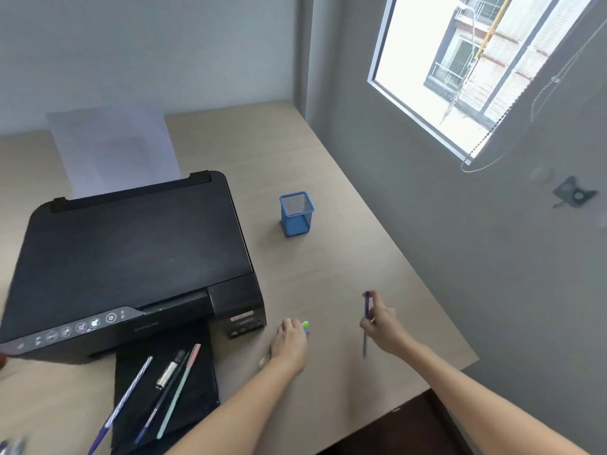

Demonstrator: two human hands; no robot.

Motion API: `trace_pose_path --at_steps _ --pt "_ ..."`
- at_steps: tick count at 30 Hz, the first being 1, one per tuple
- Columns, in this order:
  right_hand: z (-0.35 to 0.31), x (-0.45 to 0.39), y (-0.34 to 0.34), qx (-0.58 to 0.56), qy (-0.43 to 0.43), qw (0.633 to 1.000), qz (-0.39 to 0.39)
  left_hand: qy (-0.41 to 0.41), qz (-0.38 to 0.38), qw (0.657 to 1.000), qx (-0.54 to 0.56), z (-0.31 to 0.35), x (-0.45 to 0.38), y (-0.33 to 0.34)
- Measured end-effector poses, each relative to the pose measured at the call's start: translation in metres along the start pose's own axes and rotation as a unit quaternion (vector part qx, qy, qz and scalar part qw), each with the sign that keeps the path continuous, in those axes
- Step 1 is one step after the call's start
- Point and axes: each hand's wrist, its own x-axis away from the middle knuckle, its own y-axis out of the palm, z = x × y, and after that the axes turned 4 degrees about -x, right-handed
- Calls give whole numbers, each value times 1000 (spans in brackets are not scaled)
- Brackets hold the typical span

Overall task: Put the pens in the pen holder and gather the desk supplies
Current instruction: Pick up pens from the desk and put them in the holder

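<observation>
A blue mesh pen holder [296, 214] stands upright and looks empty on the beige desk [345, 251], beyond both hands. My right hand [382, 326] grips a blue pen [366, 318], held nearly upright just above the desk. My left hand [289, 343] rests on the desk with its fingers closed over a small item with a green tip [305, 324]. Three more pens lie on the printer's black output tray: a blue-and-white striped pen [124, 399], a dark pen with a silver clip [164, 385] and a pale green pen with a pink end [179, 385].
A black printer [131, 257] with white paper [111, 149] in its rear feed fills the left of the desk. The desk's right edge [427, 284] runs along a grey wall with a window [460, 70]. Blurred objects show at the bottom left corner [13, 446].
</observation>
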Motion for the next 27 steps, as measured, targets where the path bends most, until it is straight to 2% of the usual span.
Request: trace_pose_path --at_steps 4,7,9,12,15,17,18,20,24,27 --pt "-24 -27 -27 -93 -15 991 97 2 24 995 93 18 -15 -35" --pt "-51 -56 -51 -167 -41 977 128 -2 102 958 268 35 -32 -93" --pt "-73 -78 -63 -226 -62 962 141 -11 146 901 408 41 -50 -137" --pt "-107 -106 -76 -288 -90 939 163 -22 182 785 591 45 -86 -194" --pt "-134 -138 -81 -322 -112 923 176 -31 228 683 693 48 -121 -235" --pt "-146 -159 -76 -317 -117 925 176 -42 245 643 725 49 -140 -245" --pt "-150 -170 -72 -302 -116 930 175 -50 250 636 728 49 -148 -245" --pt "-154 -191 -63 -268 -113 942 169 -72 259 654 707 48 -165 -241" --pt "-157 -224 -42 -203 -115 960 152 -108 252 756 594 41 -193 -220" --pt "-157 -235 -32 -161 -112 972 128 -121 254 792 542 36 -200 -207"
